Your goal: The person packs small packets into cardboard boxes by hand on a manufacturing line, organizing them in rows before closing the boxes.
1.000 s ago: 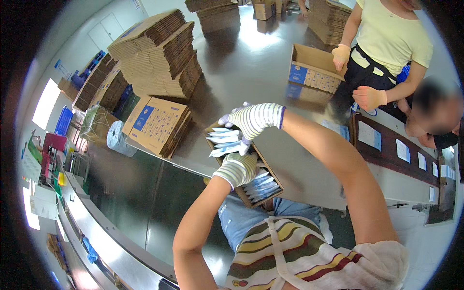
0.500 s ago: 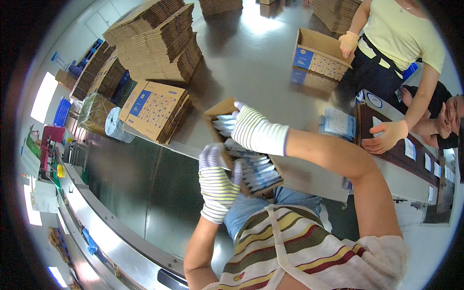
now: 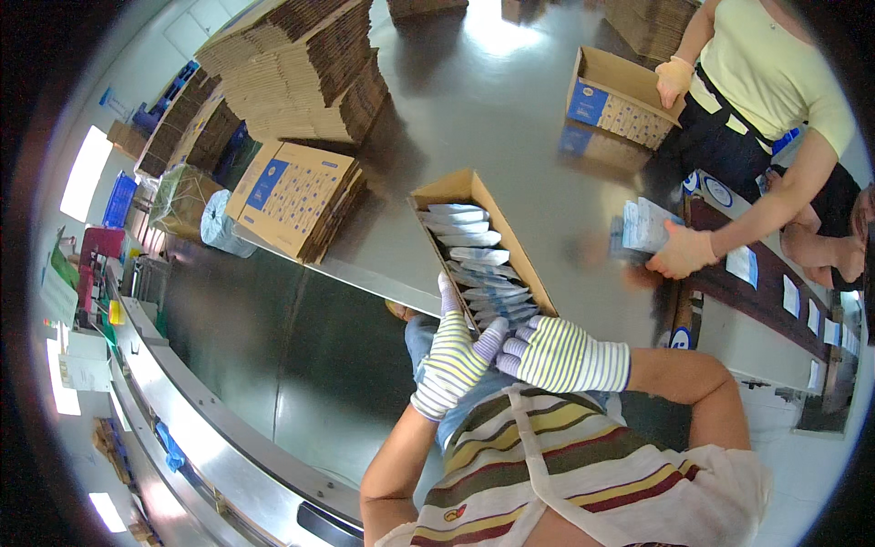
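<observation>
An open cardboard box rests on the steel table, its near end close to my body. White-and-blue flat packets stand in a leaning row inside it. My left hand, in a striped knit glove, grips the box's near left corner, fingers along the outer side and thumb toward the near end. My right hand, gloved alike, is closed with bent fingertips at the near right corner of the box. The near ends of the last packets are partly hidden by my hands.
Flattened cartons lie stacked at the table's left edge, before a tall carton stack. Across the table, a co-worker's gloved hand holds several packets beside a dark conveyor belt. Their other hand touches an open box.
My right hand has moved from the box's far end to its near end, uncovering the packets. The left hand has shifted right and lower. The co-worker's hand has taken hold of the packets.
</observation>
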Tool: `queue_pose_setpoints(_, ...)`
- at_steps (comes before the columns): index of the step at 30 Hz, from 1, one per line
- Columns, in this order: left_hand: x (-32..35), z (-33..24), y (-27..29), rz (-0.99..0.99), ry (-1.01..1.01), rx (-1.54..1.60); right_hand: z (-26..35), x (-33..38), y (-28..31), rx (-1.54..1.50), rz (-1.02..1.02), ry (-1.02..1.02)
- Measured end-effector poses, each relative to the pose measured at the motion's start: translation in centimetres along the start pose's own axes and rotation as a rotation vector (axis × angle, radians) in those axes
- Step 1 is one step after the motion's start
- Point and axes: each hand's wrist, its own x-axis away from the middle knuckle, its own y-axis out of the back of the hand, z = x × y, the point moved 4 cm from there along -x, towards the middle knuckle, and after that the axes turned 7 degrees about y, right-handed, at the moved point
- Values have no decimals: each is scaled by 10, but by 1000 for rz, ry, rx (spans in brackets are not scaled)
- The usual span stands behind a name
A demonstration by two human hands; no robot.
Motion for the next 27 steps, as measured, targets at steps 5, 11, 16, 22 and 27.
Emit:
queue_pose_setpoints(5, -13, -9, 29, 44, 51, 293, 11, -28, 0, 122, -9, -74)
queue_pose_setpoints(11, -19, 31, 65, -234, 87, 410, -79, -75, -9, 92, 12, -267)
queue_pose_setpoints(16, -44, 43, 105, -388, -73, -393, -353, -101, 4, 581, 63, -860)
queue_pose_setpoints(22, -132, 35, 177, -427, -55, -1196, -286, -116, -42, 306, 254, -621)
queue_pose_setpoints(27, -229, 18, 185, -185, 249, -1262, -187, -14, -146, 34, 133, -539)
